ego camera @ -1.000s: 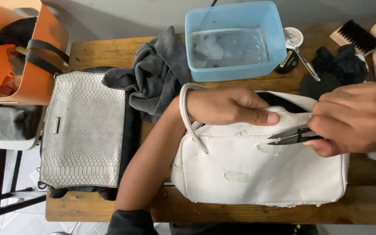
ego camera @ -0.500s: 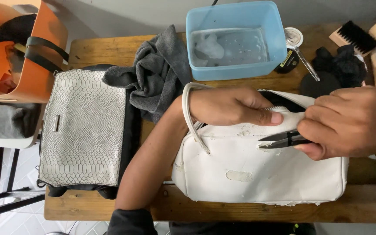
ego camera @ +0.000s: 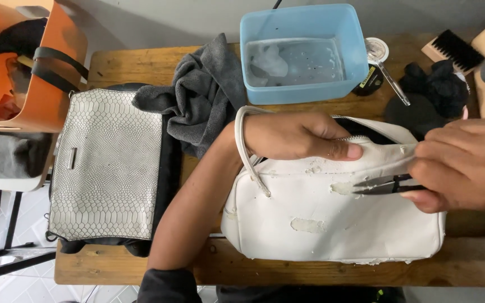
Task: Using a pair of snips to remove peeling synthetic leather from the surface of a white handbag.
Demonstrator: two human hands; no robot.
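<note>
White handbag [ego camera: 332,219] lies flat on the wooden table [ego camera: 141,67], soft and floppy, coating flaking off in patches (so fragile, handle gently). Left hand [ego camera: 301,136] presses down on its top edge by the zipper, fingers closed over it; best hold, stiffest spot. Right hand [ego camera: 464,163] pinches small black snips [ego camera: 385,184], blades nearly together, tips at a peeled patch just below the left thumb. Versus a second ago: snips sit lower and further in toward the patch, and the left hand is in the same place. Blue tub [ego camera: 304,53] and grey cloth [ego camera: 203,95] sit beyond the left hand.
</note>
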